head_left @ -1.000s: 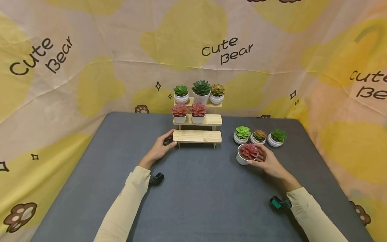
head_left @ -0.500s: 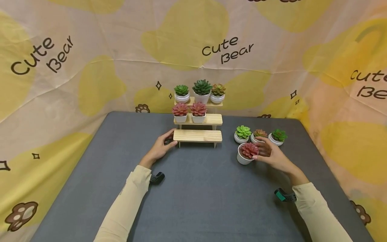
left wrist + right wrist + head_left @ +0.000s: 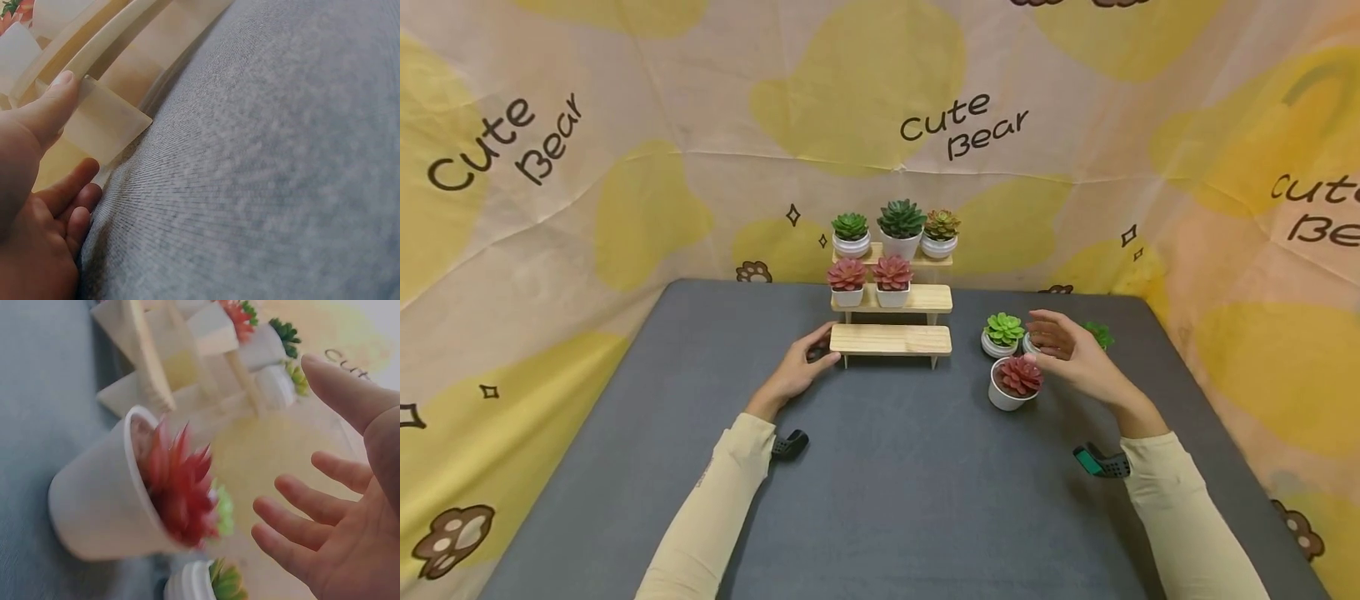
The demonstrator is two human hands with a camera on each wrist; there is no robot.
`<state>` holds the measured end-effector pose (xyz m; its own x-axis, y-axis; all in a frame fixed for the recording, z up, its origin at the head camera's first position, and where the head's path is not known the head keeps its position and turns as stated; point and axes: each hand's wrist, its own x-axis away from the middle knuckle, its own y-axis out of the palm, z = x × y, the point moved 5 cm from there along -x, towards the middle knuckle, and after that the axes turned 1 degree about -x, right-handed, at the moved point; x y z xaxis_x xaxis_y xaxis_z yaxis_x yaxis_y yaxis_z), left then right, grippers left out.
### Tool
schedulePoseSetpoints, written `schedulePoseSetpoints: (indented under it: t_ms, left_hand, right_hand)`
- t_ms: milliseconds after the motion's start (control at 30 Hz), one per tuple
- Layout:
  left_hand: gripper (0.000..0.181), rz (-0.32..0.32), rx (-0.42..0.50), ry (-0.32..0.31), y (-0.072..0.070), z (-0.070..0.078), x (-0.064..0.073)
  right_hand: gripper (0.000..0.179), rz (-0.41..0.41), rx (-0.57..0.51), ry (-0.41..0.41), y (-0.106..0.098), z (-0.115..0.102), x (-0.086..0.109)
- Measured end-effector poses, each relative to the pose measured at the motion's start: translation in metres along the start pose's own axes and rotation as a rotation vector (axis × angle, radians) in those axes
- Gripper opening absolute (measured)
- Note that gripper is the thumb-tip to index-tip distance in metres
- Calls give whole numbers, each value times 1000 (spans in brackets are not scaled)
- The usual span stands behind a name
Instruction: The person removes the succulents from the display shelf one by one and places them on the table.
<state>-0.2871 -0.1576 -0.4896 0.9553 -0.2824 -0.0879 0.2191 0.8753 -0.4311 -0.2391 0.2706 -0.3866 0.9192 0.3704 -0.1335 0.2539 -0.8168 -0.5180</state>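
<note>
The left hand (image 3: 790,375) holds the left end of the lowest shelf of a wooden stand (image 3: 891,340), its thumb against the front edge and forefinger at the back, the other fingers loosely bent. The right hand (image 3: 1078,358) hovers over the small plants to the stand's right, fingers spread and gently bent, thumb well apart, gripping nothing. The red succulent (image 3: 1019,379) stands upright in its white pot on the grey table (image 3: 887,475), near that hand but apart from it. Just behind sits a bright green succulent (image 3: 1003,330); a dark green succulent (image 3: 1101,335) is partly hidden by the hand.
</note>
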Motion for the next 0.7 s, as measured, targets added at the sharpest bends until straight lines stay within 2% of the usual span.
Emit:
schedulePoseSetpoints:
  t_ms: [233,467,700]
  left_hand:
    - [64,4,-3,6,3,3,1]
    - [62,-17,13,9,-3,33,12]
    - [62,-25,24,7,-3,38,13]
  right_hand:
    - [60,25,-23,2,5,-16,-13]
    - [59,8,-57,-30,18,-31,-35]
    - [60,-16,-99,-22,35,-41,-53]
